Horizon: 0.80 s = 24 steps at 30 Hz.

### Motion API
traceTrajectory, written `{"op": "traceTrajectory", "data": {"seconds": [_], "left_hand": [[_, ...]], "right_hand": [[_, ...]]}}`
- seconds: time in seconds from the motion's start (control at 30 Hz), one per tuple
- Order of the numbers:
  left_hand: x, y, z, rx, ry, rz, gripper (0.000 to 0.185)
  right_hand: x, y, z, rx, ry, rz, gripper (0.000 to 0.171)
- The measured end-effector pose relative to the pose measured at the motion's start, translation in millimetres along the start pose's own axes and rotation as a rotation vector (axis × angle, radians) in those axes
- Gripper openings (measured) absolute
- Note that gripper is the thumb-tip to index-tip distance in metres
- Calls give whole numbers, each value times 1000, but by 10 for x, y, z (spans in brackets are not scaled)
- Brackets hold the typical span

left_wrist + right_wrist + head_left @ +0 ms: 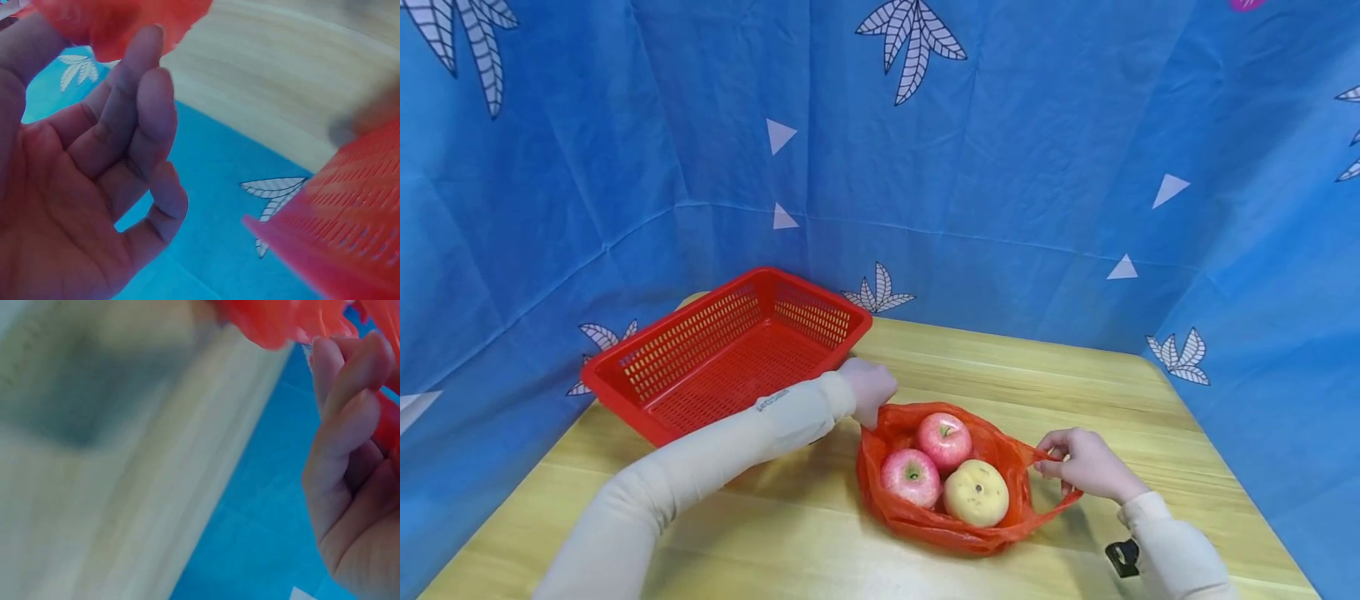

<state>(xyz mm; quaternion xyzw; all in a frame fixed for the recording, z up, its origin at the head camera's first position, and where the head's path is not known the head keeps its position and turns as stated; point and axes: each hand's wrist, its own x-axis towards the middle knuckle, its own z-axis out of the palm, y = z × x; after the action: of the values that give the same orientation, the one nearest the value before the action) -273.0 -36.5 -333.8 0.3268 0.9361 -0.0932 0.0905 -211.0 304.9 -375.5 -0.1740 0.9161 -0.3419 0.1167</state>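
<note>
Right hand [350, 469], fingers [350, 387] curled around a strip of orange plastic bag [281, 319]; blurred wooden table [112, 475] alongside; blue cloth [262, 537] beyond its edge.

The left hand [868, 388] hides its grip on the orange bag [925, 517]; both wrist views blur.

Head view high, facing down over the table [1075, 367]; 2 wrist views close, sharing the orange bag [925, 521].

A red basket [722, 350], an orange-red bag [925, 517], two pink-red apples [911, 477], one yellow apple [976, 492], blue leaf-patterned cloth [1000, 167].
</note>
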Motion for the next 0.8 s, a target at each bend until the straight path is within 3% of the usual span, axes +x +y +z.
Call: {"op": "traceTrajectory", "data": {"seconds": [0.27,0.5,0.8], "left_hand": [[-187,-32,-191,-28,89,29,14],[-331,-151,-403,-75,186,28,10],[-527,-283,-613,-145,226,-12,5]], "right_hand": [[-15,-174,-330,74,-12,-16,22],[-37,-381,-543,92,98,-12,26],[-77,-551,-806,10,213,-53,27]]}}
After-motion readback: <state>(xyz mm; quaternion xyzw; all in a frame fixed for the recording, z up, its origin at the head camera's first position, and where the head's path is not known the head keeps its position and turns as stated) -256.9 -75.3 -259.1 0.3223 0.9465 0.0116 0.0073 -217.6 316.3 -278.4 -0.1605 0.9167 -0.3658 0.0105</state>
